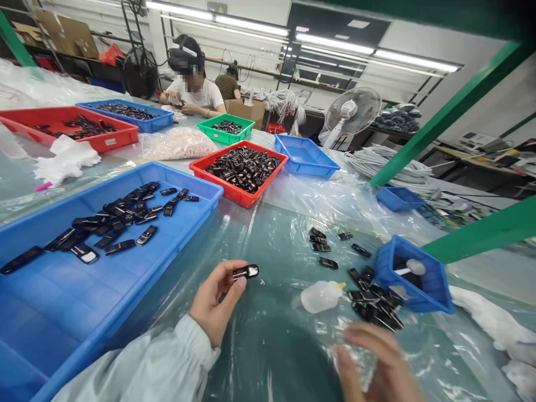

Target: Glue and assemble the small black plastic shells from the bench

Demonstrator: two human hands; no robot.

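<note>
My left hand [220, 298] pinches a small glossy black plastic casing [246, 272] between thumb and fingers, above the plastic-covered table. A bright white patch shows on the casing's upper face. Blurred by motion, my right hand [372, 363] is at the lower right with thumb and fingers apart, and I see nothing held in it. Just beyond it lies a translucent squeeze bottle [321, 296] with a yellowish tip, on its side. A pile of black casings [374, 304] sits to the bottle's right, and several loose casings [329, 263] are spread out behind it.
A large blue tray [184, 229] with black casings stands at my left. Behind are a red tray [251, 200] full of black parts and another blue tray [307, 166]. A small blue bin [435, 290] and green frame bars [481, 229] bound the right. A co-worker [196, 95] sits opposite.
</note>
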